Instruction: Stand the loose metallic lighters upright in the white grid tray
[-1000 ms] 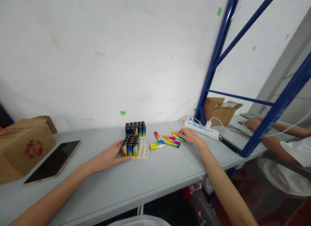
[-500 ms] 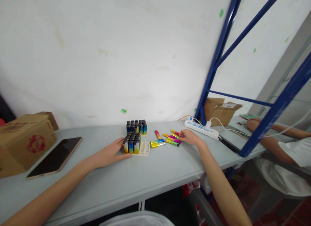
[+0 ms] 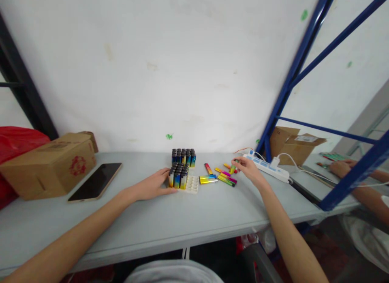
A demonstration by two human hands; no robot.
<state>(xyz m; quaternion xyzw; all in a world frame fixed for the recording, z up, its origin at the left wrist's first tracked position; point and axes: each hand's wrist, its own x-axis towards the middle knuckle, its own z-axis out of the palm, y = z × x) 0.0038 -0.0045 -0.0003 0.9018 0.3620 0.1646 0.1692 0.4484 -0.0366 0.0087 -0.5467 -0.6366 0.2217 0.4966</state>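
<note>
Upright lighters [image 3: 178, 177] with black tops fill the left part of a white tray [image 3: 192, 185], whose right part shows bare holes. My left hand [image 3: 154, 185] rests against the tray's left side, thumb along its front edge and fingers spread around it. Behind stands a second block of upright lighters [image 3: 183, 156]. To the right, several colourful lighters [image 3: 226, 179] lie loose on the table, with a yellow and blue pair [image 3: 208, 179] nearest the tray. Over the loose ones, my right hand [image 3: 246, 168] pinches a yellow-green lighter [image 3: 232, 168], tilted upward.
A phone [image 3: 95, 181] and a cardboard box [image 3: 54, 163] lie at the left, near a red bag [image 3: 18, 139]. A white power strip [image 3: 267, 166] with cables, a blue frame [image 3: 281, 100] and an open box [image 3: 293, 145] stand right. Another person's hands [image 3: 340, 168] are beyond the frame.
My right hand has lifted a yellow-green lighter off the loose group. My left hand stays at the tray. The camera view has turned to the left, so the scene appears shifted right.
</note>
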